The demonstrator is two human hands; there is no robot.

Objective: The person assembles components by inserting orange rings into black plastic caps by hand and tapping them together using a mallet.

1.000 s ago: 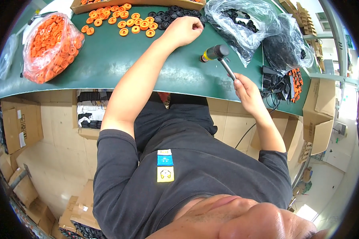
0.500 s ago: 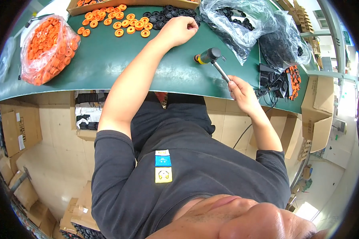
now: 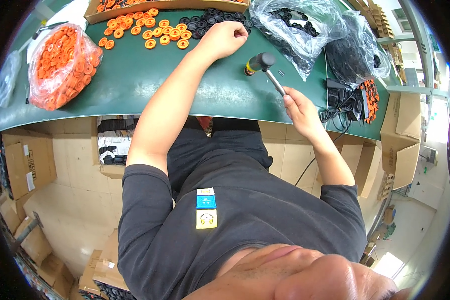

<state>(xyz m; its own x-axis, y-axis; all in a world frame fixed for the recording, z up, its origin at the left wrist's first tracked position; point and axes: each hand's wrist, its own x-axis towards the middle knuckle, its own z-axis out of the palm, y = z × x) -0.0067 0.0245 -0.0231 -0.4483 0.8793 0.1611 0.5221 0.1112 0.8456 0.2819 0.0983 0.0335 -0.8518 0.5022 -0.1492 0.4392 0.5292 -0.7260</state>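
Black discs [image 3: 205,22] by L hand [image 3: 225,40], hammer [image 3: 261,62] in R hand [image 3: 300,111]

Hands well apart. R hand's closed round the handle's near end, prob. to keep fingers clear of the head, which is over the table [image 3: 135,75], right of centre. L hand's curled just nearside of the discs; can't tell if it's gripping anything. Orange discs [image 3: 175,34] lie loose to the left, prob. for easy reach.

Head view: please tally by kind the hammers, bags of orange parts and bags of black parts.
Hammer: 1
Bag of orange parts: 1
Bags of black parts: 2
Total: 4
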